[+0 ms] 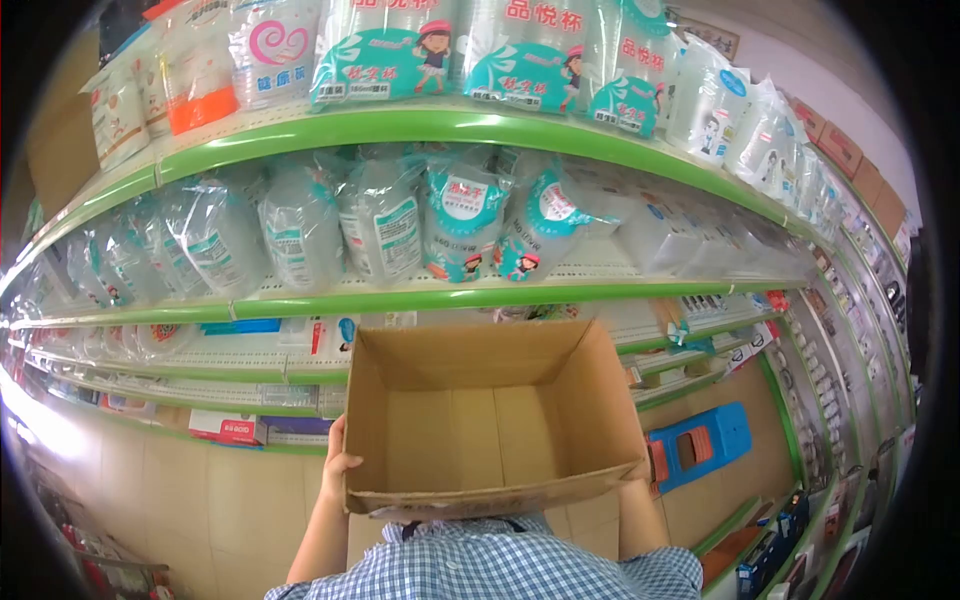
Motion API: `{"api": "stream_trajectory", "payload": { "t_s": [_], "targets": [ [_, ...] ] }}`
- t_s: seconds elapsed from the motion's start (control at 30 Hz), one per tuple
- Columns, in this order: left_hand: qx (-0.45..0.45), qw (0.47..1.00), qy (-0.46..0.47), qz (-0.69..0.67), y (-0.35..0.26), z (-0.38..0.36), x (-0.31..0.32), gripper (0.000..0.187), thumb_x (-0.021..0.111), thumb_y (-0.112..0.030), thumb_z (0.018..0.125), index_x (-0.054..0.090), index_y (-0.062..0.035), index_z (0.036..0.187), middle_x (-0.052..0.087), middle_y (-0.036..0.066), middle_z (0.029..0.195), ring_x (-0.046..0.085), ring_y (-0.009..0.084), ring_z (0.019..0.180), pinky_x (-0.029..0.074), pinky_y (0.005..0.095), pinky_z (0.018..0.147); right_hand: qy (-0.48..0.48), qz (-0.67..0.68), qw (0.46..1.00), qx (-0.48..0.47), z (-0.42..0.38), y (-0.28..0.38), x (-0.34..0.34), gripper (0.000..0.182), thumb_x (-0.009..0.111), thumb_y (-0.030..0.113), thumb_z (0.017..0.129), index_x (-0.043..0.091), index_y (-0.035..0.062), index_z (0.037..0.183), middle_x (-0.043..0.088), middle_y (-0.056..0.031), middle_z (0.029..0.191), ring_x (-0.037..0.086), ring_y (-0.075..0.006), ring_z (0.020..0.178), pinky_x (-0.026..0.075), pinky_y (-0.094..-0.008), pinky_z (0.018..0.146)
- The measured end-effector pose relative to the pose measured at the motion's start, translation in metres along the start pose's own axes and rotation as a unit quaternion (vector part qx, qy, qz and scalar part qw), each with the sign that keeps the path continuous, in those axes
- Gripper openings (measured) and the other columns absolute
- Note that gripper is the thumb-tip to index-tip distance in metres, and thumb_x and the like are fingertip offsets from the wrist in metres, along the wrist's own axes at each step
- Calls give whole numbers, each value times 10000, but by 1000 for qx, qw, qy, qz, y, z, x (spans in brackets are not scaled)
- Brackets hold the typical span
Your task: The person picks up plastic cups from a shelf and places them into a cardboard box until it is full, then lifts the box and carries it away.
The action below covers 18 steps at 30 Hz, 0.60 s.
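An open-topped cardboard box (500, 499) is held up in front of my chest, with nothing inside it. My left hand (340, 464) grips the box's left side, the thumb over the near left corner and the fingers along the outer wall. At the near right corner, my right hand (638, 478) supports the other side; its fingers are mostly hidden behind the cardboard. Just beyond the box's far wall is the green-edged shelf (420, 301) bearing bagged plastic cups (380, 225).
A higher green-edged shelf (440, 125) carries more bagged cups (390, 50). A blue plastic stool (735, 440) with red parts is on the tiled floor (230, 500) to the right. Further shelving (850, 330) runs along the right side. A red-and-white carton (228, 428) sits low on the left.
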<state>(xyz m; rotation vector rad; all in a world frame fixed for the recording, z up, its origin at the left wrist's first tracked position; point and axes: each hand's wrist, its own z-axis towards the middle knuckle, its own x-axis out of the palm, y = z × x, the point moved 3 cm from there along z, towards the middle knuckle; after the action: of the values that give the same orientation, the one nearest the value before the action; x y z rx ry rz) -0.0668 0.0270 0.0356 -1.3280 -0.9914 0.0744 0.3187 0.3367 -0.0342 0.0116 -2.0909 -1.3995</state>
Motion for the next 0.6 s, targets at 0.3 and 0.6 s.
{"api": "stream_trajectory", "payload": {
  "t_s": [0.3,0.6],
  "targets": [
    [-11,999,-1,-32,-22,-25,6,773,475,-114,518,326,-31,1272,442,152,1185,439,285,1122,382,378,955,-27,21,999,6,-50,-26,-10,556,369,438,905,355,19,1271,364,-123,1322,419,-243,1148,335,-367,941],
    [-17,998,-23,59,-15,-23,63,799,487,-133,502,337,-13,1277,446,141,1214,431,257,1137,324,332,984,-17,31,999,0,-50,-11,-38,568,357,443,907,340,18,1283,352,-129,1331,399,-250,1169,316,-367,960]
  ]
}}
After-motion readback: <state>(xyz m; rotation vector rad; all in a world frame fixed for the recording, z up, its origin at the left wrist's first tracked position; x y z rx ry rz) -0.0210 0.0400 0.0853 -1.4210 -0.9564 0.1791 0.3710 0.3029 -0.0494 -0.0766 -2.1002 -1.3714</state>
